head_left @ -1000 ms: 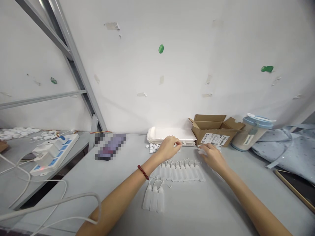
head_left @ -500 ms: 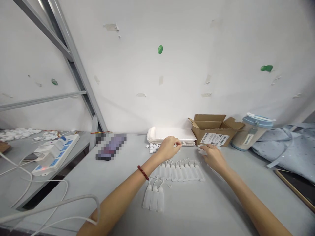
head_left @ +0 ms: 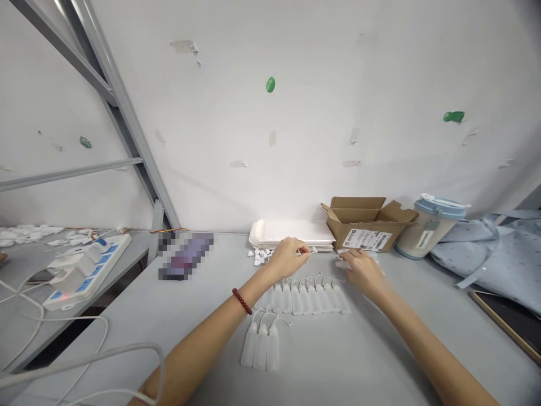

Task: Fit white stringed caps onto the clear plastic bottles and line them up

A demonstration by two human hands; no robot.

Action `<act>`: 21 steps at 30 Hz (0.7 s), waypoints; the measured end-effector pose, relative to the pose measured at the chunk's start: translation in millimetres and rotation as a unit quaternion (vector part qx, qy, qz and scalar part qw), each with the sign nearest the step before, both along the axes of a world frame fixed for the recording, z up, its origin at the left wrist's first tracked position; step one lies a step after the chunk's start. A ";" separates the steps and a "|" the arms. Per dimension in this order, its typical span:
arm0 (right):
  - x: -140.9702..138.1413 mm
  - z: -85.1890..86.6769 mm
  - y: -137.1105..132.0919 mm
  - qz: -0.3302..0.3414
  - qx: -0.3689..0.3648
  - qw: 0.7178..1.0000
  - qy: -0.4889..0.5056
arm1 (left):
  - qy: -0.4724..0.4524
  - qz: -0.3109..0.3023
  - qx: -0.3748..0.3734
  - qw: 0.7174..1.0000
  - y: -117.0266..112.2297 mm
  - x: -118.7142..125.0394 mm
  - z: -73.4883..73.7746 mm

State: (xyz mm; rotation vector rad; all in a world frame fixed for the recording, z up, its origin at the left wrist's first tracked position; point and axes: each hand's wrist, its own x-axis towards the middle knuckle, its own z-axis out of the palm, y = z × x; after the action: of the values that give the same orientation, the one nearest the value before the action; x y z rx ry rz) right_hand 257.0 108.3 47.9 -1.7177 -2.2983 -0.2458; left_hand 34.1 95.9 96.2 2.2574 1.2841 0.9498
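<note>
My left hand (head_left: 288,257) is curled closed at the far end of a row of several small translucent squeeze bottles (head_left: 310,296), fingertips pinching something small I cannot make out. My right hand (head_left: 361,269) lies just right of the row, fingers bent over a small translucent bottle (head_left: 343,263) on the grey table (head_left: 363,355). Three more bottles (head_left: 261,348) lie side by side nearer to me. A little heap of white caps (head_left: 258,256) sits left of my left hand. A red bead bracelet is on my left wrist.
A stack of white trays (head_left: 287,233) stands against the wall, with an open cardboard box (head_left: 367,230) and a lidded blue-and-white cup (head_left: 431,226) to its right. Blue fabric (head_left: 499,256) lies far right. A power strip (head_left: 80,268) with cables sits at left.
Both hands stay almost where they were, with only slight finger movement. The view has shifted a little.
</note>
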 end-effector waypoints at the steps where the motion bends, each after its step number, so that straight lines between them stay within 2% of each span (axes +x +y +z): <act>1: -0.8 -0.2 -0.1 0.008 0.006 1.000 0.008 | -0.002 -0.003 -0.007 1.000 -0.3 0.2 0.1; 8: -3.9 3.8 -1.1 0.082 0.063 0.991 0.080 | -0.038 -0.024 -0.077 0.996 -2.8 -0.4 1.2; 12: -9.8 9.4 -6.4 0.118 0.094 0.982 0.113 | -0.061 -0.037 -0.127 0.989 -8.0 -1.0 7.0; 18: -23.9 16.9 -20.2 0.191 0.148 0.954 0.180 | -0.085 -0.064 -0.184 0.977 -12.5 -2.3 16.0; 21: -30.2 18.1 -25.2 0.191 0.169 0.949 0.184 | -0.095 -0.073 -0.198 0.973 -10.0 -3.6 15.3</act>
State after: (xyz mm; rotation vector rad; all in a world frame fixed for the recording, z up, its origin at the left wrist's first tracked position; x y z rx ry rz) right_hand 226.8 83.0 66.0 -1.0285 -2.1026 -0.2036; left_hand 30.6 85.8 111.5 1.8747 1.0948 0.7564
